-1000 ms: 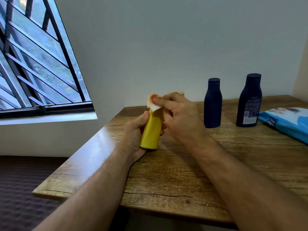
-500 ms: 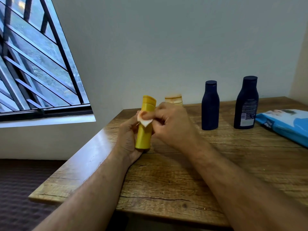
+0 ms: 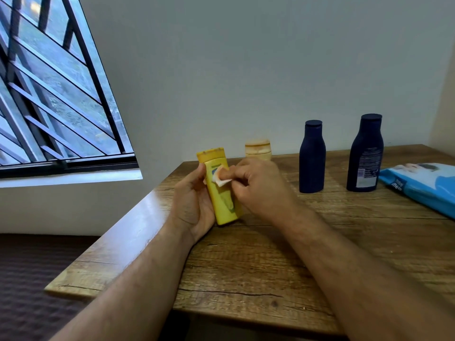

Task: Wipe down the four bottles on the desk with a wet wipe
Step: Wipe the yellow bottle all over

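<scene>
My left hand (image 3: 193,203) grips a yellow bottle (image 3: 221,198) just above the wooden desk (image 3: 270,262), tilted slightly left, cap up. My right hand (image 3: 258,190) pinches a small folded white wet wipe (image 3: 221,178) against the bottle's front label. Behind my hands stands a pale yellow bottle (image 3: 258,150), its lower part hidden. Two dark blue bottles stand upright to the right: a smaller one (image 3: 312,157) and a taller one (image 3: 365,153) with its back label facing me.
A blue pack of wet wipes (image 3: 418,185) lies at the desk's right edge. The desk stands against a white wall, with a barred window (image 3: 49,94) to the left. Dark floor lies beyond the desk's left edge.
The wipe has come down from the yellow bottle's cap to its front label. The bottle's cap is now uncovered, and the pale yellow bottle behind shows.
</scene>
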`<state>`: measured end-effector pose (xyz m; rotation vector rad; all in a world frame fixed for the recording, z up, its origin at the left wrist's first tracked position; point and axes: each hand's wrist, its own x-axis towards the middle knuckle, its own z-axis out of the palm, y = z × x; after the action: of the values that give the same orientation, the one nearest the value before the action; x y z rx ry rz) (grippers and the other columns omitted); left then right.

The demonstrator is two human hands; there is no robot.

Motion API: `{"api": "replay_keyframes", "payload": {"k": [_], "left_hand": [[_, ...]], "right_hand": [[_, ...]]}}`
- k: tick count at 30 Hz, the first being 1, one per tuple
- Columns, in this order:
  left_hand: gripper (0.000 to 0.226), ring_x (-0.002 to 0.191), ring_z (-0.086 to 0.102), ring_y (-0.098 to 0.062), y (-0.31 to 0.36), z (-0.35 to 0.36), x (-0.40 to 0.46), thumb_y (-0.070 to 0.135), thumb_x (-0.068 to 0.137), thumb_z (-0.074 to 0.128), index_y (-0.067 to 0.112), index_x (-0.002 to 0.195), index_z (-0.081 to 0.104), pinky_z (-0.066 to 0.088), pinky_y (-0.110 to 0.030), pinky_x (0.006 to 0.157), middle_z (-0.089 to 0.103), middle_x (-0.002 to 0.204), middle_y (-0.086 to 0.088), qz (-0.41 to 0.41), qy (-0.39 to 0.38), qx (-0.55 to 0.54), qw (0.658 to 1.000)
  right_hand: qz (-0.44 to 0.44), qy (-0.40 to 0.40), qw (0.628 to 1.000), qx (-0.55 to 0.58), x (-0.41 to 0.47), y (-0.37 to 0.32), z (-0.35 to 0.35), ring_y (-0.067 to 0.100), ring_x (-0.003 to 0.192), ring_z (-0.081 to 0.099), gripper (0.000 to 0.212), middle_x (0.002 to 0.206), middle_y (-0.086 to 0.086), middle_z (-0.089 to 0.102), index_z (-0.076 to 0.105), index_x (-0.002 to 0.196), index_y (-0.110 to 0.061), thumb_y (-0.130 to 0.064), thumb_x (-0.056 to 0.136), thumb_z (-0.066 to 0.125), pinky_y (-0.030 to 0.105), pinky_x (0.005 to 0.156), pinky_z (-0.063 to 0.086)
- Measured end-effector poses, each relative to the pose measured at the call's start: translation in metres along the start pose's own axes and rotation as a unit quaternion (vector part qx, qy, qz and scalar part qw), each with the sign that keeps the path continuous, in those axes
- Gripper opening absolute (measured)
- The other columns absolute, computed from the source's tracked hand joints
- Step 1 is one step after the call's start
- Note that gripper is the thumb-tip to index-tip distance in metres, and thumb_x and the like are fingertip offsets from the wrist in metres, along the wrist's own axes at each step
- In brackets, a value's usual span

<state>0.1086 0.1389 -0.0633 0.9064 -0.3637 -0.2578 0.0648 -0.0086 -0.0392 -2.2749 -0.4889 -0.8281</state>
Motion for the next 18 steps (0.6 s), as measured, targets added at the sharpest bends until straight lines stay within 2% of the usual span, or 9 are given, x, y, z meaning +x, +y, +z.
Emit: {"api": "replay_keyframes", "payload": {"k": [2, 4, 6, 9, 11, 13, 16, 18], "left_hand": [[0.047, 0.122, 0.062, -0.038, -0.001, 0.004, -0.002, 0.037, 0.099, 0.046, 0.008, 0.130, 0.065, 0.040, -0.061, 0.110, 0.062, 0.134, -0.023, -0.003, -0.015, 0.005, 1.000], [0.045, 0.112, 0.068, -0.030, -0.002, 0.007, -0.004, 0.041, 0.098, 0.044, 0.018, 0.127, 0.070, 0.046, -0.055, 0.105, 0.069, 0.128, -0.015, -0.007, -0.028, 0.022, 0.999], [0.047, 0.107, 0.070, -0.030, -0.003, 0.006, -0.004, 0.044, 0.096, 0.047, 0.015, 0.122, 0.072, 0.050, -0.053, 0.100, 0.071, 0.121, -0.017, -0.010, -0.019, 0.027, 0.999], [0.057, 0.093, 0.073, -0.031, 0.001, 0.003, -0.002, 0.052, 0.101, 0.041, 0.004, 0.111, 0.070, 0.061, -0.048, 0.084, 0.072, 0.102, -0.020, 0.001, 0.022, 0.035, 0.999], [0.068, 0.087, 0.071, -0.031, 0.002, 0.003, 0.001, 0.059, 0.102, 0.034, 0.001, 0.107, 0.069, 0.061, -0.044, 0.078, 0.070, 0.094, -0.019, 0.005, 0.048, 0.032, 0.998], [0.073, 0.084, 0.070, -0.031, 0.003, 0.004, 0.003, 0.063, 0.101, 0.029, 0.001, 0.103, 0.069, 0.060, -0.043, 0.078, 0.070, 0.089, -0.019, 0.000, 0.071, 0.023, 0.997], [0.069, 0.083, 0.073, -0.029, 0.001, 0.006, 0.002, 0.060, 0.103, 0.030, 0.003, 0.104, 0.069, 0.063, -0.041, 0.074, 0.072, 0.092, -0.017, -0.006, 0.074, 0.040, 0.996], [0.064, 0.085, 0.074, -0.027, -0.002, 0.009, -0.001, 0.053, 0.106, 0.030, 0.007, 0.100, 0.074, 0.062, -0.042, 0.078, 0.074, 0.093, -0.015, 0.004, 0.056, 0.069, 0.996]], "right_hand": [[-0.001, 0.067, 0.998, 0.009, 0.002, -0.002, -0.001, 0.006, 0.083, 0.055, 0.027, 0.094, -0.003, 0.062, 0.072, 0.116, -0.026, -0.018, 0.092, 0.063, 0.012, 0.072, 0.041], [-0.012, 0.102, 0.994, 0.023, 0.003, -0.002, -0.002, 0.006, 0.080, 0.055, 0.028, 0.091, -0.002, 0.060, 0.071, 0.119, -0.025, -0.018, 0.092, 0.064, 0.012, 0.070, 0.044], [-0.024, 0.068, 0.997, 0.023, 0.001, -0.003, -0.002, 0.005, 0.078, 0.056, 0.026, 0.092, -0.003, 0.061, 0.072, 0.115, -0.026, -0.018, 0.091, 0.066, 0.014, 0.068, 0.046], [-0.019, -0.070, 0.996, 0.042, -0.005, -0.008, 0.000, -0.005, 0.079, 0.057, 0.020, 0.096, -0.012, 0.067, 0.077, 0.104, -0.025, -0.017, 0.089, 0.067, 0.005, 0.071, 0.042], [-0.012, -0.125, 0.991, 0.038, -0.007, -0.010, 0.001, -0.005, 0.082, 0.061, 0.019, 0.096, -0.014, 0.071, 0.078, 0.100, -0.024, -0.017, 0.087, 0.067, 0.007, 0.075, 0.048], [-0.020, -0.135, 0.990, 0.031, -0.007, -0.011, 0.001, 0.002, 0.084, 0.064, 0.020, 0.096, -0.010, 0.073, 0.079, 0.098, -0.025, -0.017, 0.085, 0.067, 0.018, 0.076, 0.054], [-0.044, -0.120, 0.992, -0.006, -0.006, -0.012, 0.001, 0.002, 0.086, 0.060, 0.021, 0.098, -0.007, 0.070, 0.078, 0.102, -0.026, -0.018, 0.088, 0.065, 0.016, 0.078, 0.049], [-0.038, -0.067, 0.996, -0.036, -0.004, -0.011, 0.001, 0.006, 0.088, 0.057, 0.023, 0.098, -0.006, 0.064, 0.075, 0.108, -0.027, -0.020, 0.090, 0.063, 0.020, 0.079, 0.049]]}}
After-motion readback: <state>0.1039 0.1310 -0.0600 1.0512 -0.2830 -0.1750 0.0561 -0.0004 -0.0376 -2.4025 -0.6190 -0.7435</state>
